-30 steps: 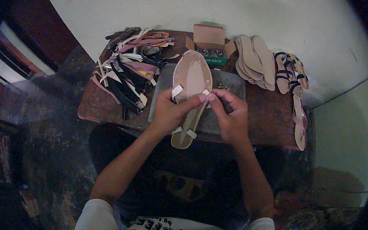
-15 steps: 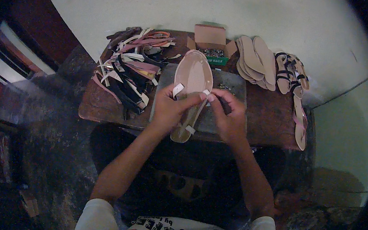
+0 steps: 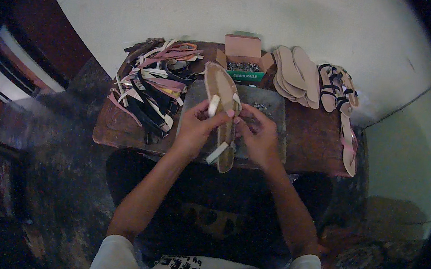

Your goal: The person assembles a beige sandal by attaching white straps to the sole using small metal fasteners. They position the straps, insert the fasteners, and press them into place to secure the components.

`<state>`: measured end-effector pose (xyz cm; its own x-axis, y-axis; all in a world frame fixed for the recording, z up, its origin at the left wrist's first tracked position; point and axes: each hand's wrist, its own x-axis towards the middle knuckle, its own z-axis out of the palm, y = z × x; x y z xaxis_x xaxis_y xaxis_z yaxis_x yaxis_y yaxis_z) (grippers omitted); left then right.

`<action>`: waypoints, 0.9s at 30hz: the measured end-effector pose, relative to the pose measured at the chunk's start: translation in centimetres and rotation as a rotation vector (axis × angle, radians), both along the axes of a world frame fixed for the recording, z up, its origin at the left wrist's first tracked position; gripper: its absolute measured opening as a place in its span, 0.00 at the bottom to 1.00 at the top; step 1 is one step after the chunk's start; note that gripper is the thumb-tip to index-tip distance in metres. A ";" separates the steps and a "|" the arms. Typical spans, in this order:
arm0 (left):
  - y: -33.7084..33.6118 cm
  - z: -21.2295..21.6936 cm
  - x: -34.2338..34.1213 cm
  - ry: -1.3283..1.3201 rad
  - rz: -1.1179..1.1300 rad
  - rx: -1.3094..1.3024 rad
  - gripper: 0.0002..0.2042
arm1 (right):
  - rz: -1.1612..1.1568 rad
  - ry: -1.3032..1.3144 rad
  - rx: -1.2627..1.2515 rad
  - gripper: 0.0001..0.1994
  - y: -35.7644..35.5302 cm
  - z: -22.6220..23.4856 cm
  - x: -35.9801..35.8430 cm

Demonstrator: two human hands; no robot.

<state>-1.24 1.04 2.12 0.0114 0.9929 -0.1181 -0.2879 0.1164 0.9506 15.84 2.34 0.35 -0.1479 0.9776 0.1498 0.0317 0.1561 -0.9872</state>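
A tan sandal sole [image 3: 217, 82] is held up above the middle of the table, tilted onto its side, with its wide end away from me. Pale strap ends [image 3: 213, 105] stick out at its edges, and another pale strap end [image 3: 217, 153] juts out near the narrow end. My left hand [image 3: 195, 129] is closed on the sole's left side, its thumb laid across the middle. On the opposite edge, my right hand [image 3: 259, 138] pinches the sole beside a strap. The fingertips behind the sole are hidden.
A grey slab [image 3: 272, 124] lies on the wooden table [image 3: 306, 141], with small nails [image 3: 259, 106] on it. Behind stands an open nail box [image 3: 245, 75]. Left is a heap of straps [image 3: 151, 86]; right are stacked soles [image 3: 301, 73] and finished sandals [image 3: 329, 88].
Both hands have turned the sole from nearly face-on to tilted on its side. My right fingers have shifted slightly down along its edge.
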 end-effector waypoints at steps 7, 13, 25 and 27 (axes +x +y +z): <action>-0.5 1.1 0.4 0.012 -0.092 0.136 0.19 | 0.096 -0.164 -0.118 0.23 -0.2 1.0 0.9; 0.2 -0.5 0.0 0.319 -0.046 0.534 0.16 | 0.310 -0.041 -0.139 0.21 -0.1 2.6 1.6; 0.5 1.7 -1.7 0.778 0.234 0.914 0.16 | 0.430 0.171 -0.340 0.20 0.0 3.7 2.2; 0.6 1.7 -2.1 0.704 0.291 0.888 0.15 | 0.441 0.203 -0.373 0.21 -0.3 3.8 2.1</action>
<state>-3.35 1.69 3.80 -0.0211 0.6843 0.7289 0.4281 -0.6527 0.6251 17.95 2.07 4.17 -0.5552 0.8225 -0.1234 -0.1518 -0.2461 -0.9573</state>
